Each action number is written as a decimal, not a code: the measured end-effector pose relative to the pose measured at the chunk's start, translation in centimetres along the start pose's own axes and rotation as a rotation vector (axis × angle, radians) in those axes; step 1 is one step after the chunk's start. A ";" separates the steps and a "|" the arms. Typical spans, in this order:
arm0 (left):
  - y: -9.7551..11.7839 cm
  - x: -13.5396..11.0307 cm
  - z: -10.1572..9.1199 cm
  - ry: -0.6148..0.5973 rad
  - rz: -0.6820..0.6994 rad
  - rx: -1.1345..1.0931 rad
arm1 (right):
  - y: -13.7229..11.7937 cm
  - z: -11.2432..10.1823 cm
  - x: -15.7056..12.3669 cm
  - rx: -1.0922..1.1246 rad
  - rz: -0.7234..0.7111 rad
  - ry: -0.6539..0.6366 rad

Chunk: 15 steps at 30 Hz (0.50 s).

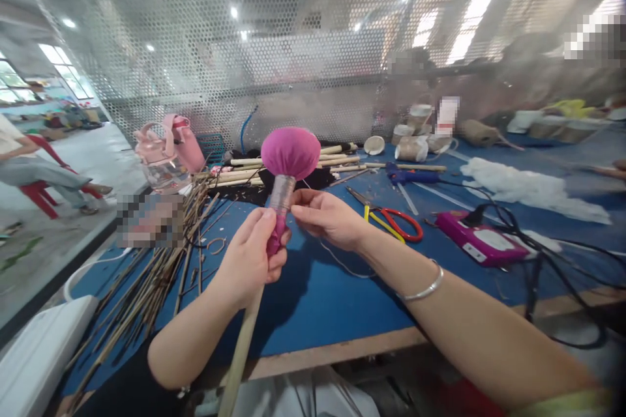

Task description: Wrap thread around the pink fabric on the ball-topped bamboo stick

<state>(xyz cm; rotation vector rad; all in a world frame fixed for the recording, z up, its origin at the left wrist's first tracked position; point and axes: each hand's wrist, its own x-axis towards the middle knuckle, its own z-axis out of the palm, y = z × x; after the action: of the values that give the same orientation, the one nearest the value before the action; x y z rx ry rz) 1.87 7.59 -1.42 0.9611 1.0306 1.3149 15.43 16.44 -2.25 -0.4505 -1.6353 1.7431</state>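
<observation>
My left hand (254, 254) is wrapped round a wooden stick (242, 352) just under its padded magenta cloth head (290, 154), holding it upright over the blue table (317, 300). The neck below the head is bound with clear tape or thread (282, 194). My right hand (325, 216) pinches at that neck with its fingers pressed together. A thin thread (342, 264) trails from it down to the table. A silver bangle (426, 288) sits on my right wrist.
A bundle of thin sticks (156, 273) lies left. Red-handled scissors (396, 220), a blue glue gun (411, 176), a magenta device (479, 241) with black cables, white stuffing (528, 189), tape rolls (411, 146) and a pink bottle (163, 156) are about. A person sits far left (34, 169).
</observation>
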 end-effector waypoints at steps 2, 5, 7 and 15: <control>0.6 0.0 -0.3 -0.042 -0.056 -0.125 | -0.2 -0.4 -0.1 -0.002 -0.037 0.052; 0.8 0.1 -0.9 -0.195 -0.230 -0.323 | -0.3 -0.3 -0.3 0.000 -0.074 0.109; 0.6 0.2 -1.2 -0.378 -0.338 -0.439 | -0.4 0.1 -0.4 0.029 -0.074 0.114; 0.1 0.0 -1.5 -0.636 -0.412 -0.647 | -0.4 1.0 -0.4 0.183 -0.015 0.028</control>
<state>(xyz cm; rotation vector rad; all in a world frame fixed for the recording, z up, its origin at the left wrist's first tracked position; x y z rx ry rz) 0.40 7.52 -1.70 0.5579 0.2481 0.8168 15.10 15.41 -1.77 -0.3724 -1.4401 1.8470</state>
